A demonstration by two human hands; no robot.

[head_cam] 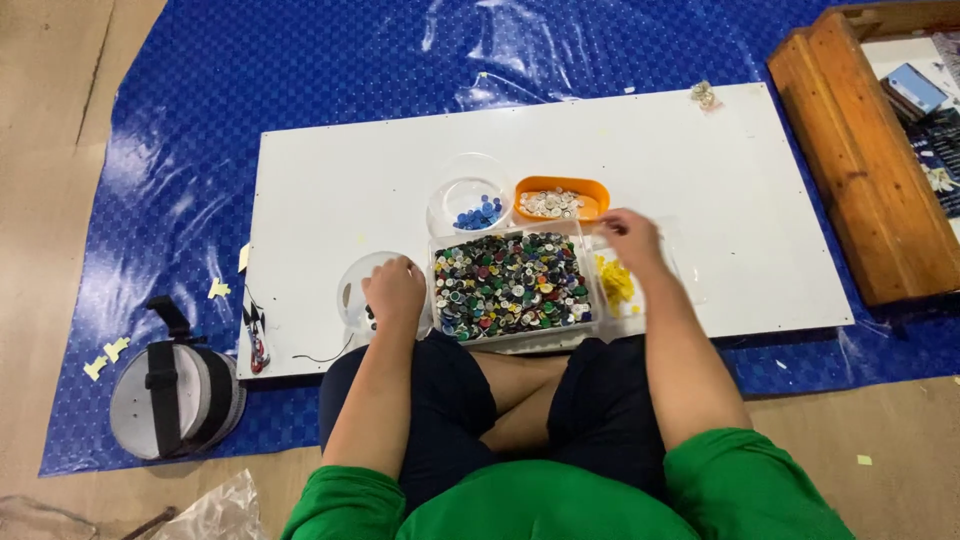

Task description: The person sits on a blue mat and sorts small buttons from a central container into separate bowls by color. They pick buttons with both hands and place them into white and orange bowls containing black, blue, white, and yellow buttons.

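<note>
A clear rectangular tub [512,337] full of mixed coloured buttons sits on a white board [700,170] in front of my crossed legs. My left hand [396,291] rests closed over a clear round bowl [352,285] left of the tub. My right hand [630,236] hovers, fingers pinched, over a clear container [690,290] with yellow buttons [616,282] at the tub's right. Whether either hand holds a button is hidden. Behind the tub stand a clear bowl with blue buttons [480,212] and an orange dish [560,186] of whitish buttons.
The white board lies on a blue tarp [350,60] over a tan floor. A wooden crate [870,160] stands at the right. A grey round strapped case [175,395] lies at the left. Small scraps [218,289] dot the tarp, and crumpled plastic [215,512] sits near my left knee.
</note>
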